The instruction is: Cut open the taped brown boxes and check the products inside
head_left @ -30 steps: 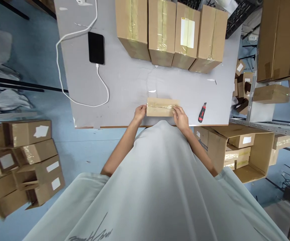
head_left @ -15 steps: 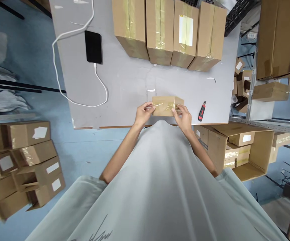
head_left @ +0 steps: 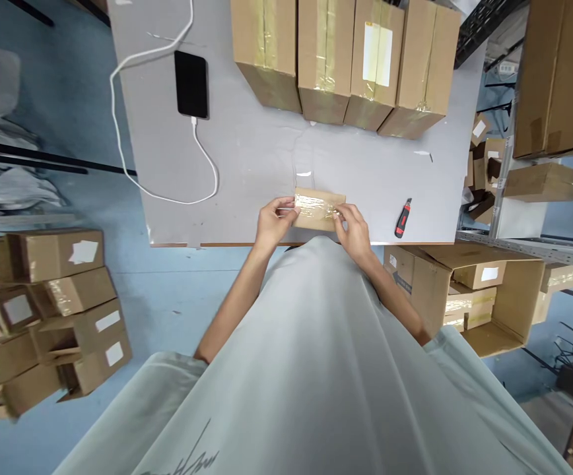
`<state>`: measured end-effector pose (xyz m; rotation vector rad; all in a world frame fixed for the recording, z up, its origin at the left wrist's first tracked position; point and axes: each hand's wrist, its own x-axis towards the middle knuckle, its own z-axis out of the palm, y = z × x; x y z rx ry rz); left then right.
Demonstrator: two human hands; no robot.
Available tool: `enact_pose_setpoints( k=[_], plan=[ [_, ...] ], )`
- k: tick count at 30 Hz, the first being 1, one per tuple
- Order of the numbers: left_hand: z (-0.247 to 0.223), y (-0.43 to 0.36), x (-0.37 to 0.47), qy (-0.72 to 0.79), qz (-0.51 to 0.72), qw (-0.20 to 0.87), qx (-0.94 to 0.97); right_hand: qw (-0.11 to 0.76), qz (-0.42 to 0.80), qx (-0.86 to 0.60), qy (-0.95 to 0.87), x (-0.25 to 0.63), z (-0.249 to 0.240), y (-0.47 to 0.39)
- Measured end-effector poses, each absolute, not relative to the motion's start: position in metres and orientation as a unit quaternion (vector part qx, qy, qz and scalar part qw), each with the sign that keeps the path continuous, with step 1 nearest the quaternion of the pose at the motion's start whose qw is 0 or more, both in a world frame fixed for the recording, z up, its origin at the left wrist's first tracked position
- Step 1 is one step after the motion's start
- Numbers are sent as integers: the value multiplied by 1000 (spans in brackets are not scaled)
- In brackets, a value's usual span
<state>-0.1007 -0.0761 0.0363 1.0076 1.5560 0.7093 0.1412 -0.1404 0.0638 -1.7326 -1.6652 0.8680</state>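
Between my two hands is a small cardboard box [head_left: 316, 206] with shiny clear tape across its face, at the near edge of the grey table [head_left: 247, 165]. My left hand [head_left: 272, 221] grips its left end, thumb on the near face and fingers behind. At the other end, my right hand [head_left: 353, 229] pinches the box's right side with thumb and fingertips. A red and black box cutter [head_left: 403, 218] lies on the table to the right of my right hand.
Several taped cardboard boxes [head_left: 325, 66] stand in a row at the table's back. A black phone [head_left: 191, 84] with a white cable [head_left: 207, 155] lies at left. On the right below is an open carton [head_left: 422, 287] holding smaller boxes; more boxes [head_left: 83, 323] are stacked lower left.
The small box has shifted slightly left with both hands and turned, so its taped face shows more squarely. The whole view has also shifted a little.
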Motion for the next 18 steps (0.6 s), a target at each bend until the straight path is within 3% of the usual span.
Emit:
enact_pose_setpoints(
  k=[7, 18],
  plan=[
    [32, -80, -98, 617, 308, 585, 427, 276, 304, -666, -622, 158, 67, -143],
    [-8, -69, -58, 655, 222, 637, 340, 282, 295, -772, -488, 220, 73, -167]
  ],
)
